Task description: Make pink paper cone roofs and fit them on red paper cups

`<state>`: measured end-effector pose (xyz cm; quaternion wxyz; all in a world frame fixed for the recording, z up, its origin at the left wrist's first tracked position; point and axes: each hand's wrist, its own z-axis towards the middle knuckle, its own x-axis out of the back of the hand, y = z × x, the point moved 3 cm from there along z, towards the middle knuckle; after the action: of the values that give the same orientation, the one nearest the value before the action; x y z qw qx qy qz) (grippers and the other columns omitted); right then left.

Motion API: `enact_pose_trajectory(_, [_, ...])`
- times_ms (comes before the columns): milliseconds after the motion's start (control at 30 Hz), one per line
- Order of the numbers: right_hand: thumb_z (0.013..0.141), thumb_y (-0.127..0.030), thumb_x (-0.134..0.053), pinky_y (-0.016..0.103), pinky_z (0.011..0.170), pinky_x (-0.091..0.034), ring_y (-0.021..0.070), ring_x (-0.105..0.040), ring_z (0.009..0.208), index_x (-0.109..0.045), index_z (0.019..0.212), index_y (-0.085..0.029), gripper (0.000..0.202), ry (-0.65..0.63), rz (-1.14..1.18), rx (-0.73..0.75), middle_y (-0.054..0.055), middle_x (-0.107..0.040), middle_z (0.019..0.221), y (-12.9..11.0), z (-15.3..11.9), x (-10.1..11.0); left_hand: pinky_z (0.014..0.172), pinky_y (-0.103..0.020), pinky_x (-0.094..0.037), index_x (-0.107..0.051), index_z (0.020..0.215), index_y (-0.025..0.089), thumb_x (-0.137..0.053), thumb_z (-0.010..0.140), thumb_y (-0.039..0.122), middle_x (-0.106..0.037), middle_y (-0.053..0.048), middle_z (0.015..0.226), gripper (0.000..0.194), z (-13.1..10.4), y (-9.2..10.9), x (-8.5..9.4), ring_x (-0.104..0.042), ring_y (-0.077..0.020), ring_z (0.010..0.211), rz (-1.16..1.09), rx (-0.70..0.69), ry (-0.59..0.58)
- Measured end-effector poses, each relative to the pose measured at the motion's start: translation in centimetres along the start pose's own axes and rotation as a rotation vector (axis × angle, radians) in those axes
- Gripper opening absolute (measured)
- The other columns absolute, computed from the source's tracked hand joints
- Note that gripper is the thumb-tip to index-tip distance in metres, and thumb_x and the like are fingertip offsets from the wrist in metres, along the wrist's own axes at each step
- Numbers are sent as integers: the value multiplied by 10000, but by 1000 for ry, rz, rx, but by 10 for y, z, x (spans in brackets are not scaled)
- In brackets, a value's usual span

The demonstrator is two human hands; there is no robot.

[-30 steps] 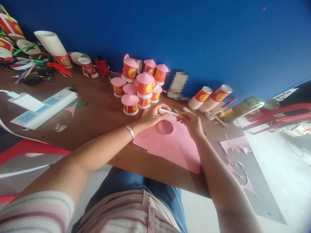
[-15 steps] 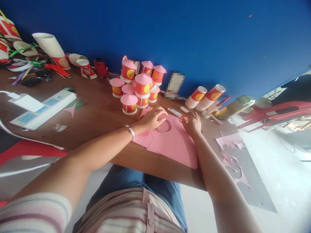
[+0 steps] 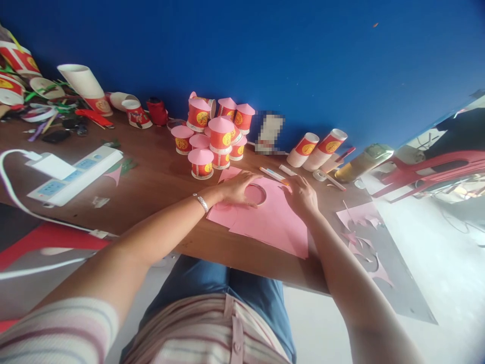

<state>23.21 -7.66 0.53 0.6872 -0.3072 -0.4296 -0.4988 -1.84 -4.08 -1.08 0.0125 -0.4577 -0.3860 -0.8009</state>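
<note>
My left hand (image 3: 240,191) lies on the pink paper (image 3: 273,227), thumb and fingers bent around the left side of a flat ring (image 3: 256,194) that looks like a roll of tape. A silver bracelet (image 3: 200,202) circles the left wrist. At the right edge of the paper my right hand (image 3: 301,194) is closed, its fingertips at the orange end of a slim white pen (image 3: 273,175). The palm hides part of what it holds. A white cap-like piece (image 3: 288,170) lies just beyond these fingers.
Red paper cups with pink cone tops (image 3: 222,134) are stacked behind the paper. Stacked cups (image 3: 326,149), a small tape roll (image 3: 319,175) and a gold bottle (image 3: 366,163) stand right. A power strip (image 3: 76,174) lies left; pink scraps (image 3: 364,247) cover a grey surface at right.
My left hand has spread wider around the ring, its thumb now lower along the near side. My right hand has shifted slightly, fingers still at the pen. The view has turned a little.
</note>
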Motion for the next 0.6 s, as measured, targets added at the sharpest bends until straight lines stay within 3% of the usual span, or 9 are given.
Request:
enact_pose_trajectory(100, [986,-270,-533,362,820,-511,278,-625,1037,-711,1121,-194,236,-46,-116,20,119,-711,1086,4,-21,9,1147,-521,-412,-448,1524,253,-845,674,617,-515,-163,1517,1006,1,-5,-1,-450,-374,1423,16,-23,-51])
enact_pose_trajectory(267, [985,-269,-529,355,820,-507,266,-638,1025,-729,1074,-213,227,-140,-170,-106,106,-716,1075,23,-49,14,1111,-454,-429,-501,1475,204,-749,790,593,-603,-153,1426,826,4,-3,9,-489,-343,1375,72,63,-88])
enact_pose_trajectory(367, [979,-259,-535,342,832,-512,251,-652,1047,-729,1085,-235,223,-183,-97,-177,81,-715,1121,28,-52,16,1090,-424,-438,-480,1482,200,-768,771,577,-609,-139,1419,855,5,8,20,-494,-331,1365,138,111,-147])
enact_pose_trajectory(500, [961,-264,-560,345,841,-516,261,-659,1099,-705,1198,-245,278,-245,-35,-278,76,-703,1225,30,-48,20,1141,-427,-403,-490,1456,205,-805,739,510,-523,-134,1525,840,5,23,23,-444,-330,1426,251,76,-262])
enact_pose_trajectory(600, [977,-335,-548,365,834,-519,286,-659,1118,-680,1260,-230,329,-290,-36,-342,99,-695,1259,32,-47,23,1131,-448,-418,-526,1401,200,-784,756,506,-527,-143,1501,759,4,27,22,-462,-338,1407,315,89,-258])
